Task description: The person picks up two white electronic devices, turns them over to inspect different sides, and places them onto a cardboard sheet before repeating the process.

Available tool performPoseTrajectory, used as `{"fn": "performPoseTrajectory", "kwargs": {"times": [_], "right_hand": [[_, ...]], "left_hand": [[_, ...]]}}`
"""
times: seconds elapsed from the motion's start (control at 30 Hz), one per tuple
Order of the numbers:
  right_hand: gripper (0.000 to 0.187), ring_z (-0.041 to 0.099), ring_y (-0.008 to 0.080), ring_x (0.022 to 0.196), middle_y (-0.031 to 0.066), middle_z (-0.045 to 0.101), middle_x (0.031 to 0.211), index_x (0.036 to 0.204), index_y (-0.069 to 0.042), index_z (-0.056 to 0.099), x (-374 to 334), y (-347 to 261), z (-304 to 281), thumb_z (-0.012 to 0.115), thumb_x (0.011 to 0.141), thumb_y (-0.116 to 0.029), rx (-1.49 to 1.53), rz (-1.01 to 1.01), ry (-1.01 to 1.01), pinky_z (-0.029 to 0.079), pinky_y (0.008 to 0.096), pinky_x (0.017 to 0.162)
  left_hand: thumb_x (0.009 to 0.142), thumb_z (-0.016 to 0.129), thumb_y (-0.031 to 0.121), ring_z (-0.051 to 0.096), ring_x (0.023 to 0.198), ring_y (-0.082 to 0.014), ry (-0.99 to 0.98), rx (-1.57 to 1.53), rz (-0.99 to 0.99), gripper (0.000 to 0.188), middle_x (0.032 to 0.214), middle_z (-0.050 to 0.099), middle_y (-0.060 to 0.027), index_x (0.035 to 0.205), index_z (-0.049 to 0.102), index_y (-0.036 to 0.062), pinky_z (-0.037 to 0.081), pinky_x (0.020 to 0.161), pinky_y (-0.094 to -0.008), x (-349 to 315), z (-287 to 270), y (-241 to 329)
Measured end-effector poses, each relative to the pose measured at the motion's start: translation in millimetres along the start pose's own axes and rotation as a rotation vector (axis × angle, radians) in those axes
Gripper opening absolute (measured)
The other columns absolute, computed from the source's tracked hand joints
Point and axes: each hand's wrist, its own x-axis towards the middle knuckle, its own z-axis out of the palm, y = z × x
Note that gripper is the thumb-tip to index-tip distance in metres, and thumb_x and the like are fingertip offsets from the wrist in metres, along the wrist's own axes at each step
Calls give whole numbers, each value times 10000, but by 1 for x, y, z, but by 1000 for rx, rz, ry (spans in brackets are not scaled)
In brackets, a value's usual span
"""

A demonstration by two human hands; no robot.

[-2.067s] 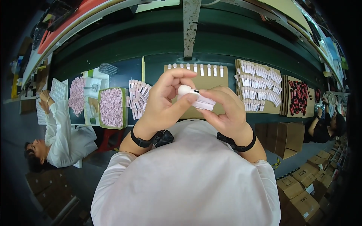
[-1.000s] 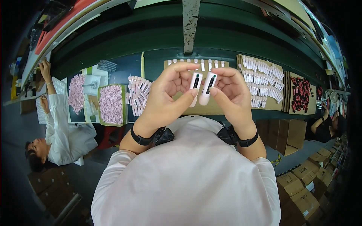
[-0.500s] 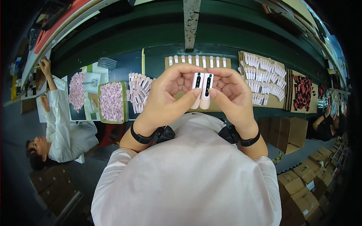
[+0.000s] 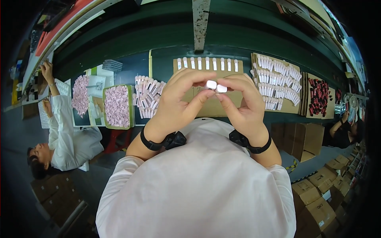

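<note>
Each closed in a pinch, a worker's left hand (image 4: 176, 97) held a pale pink, square-ended plastic stick (image 4: 211, 85) and the right hand (image 4: 249, 99) a matching pink stick (image 4: 221, 89) beside it. Both were above a brown cardboard sheet (image 4: 209, 108) on the dark green tabletop (image 4: 163, 65).

the held sticks (image 4: 211, 84) show white, the wristbands (image 4: 151, 144) black.

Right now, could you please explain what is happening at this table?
The camera wearer's left hand and right hand each hold one small pale device, the two close together. Beyond them, a row of similar devices lies on a cardboard sheet, with more rows to the right. A tray of small pinkish parts stands at left.
</note>
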Motion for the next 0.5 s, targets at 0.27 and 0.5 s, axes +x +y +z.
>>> {"fn": "performPoseTrajectory", "kwargs": {"times": [0.27,0.5], "right_hand": [[242,602,206,810,114,644,922,1005,-1,626,-6,31,2,684,773,39,-80,-62,-2,479,287,719],[211,634,263,789,114,641,874,988,-19,624,-75,135,18,678,785,0,-96,404,-44,516,346,668]], "left_hand": [[772,689,10,606,824,-240,59,11,73,227,940,649,-93,993,645,36,482,715,-316,2,13,-28],[759,683,-3,627,927,-252,-63,294,-220,192,979,648,-88,937,626,42,500,776,-318,-43,59,-132]]}}
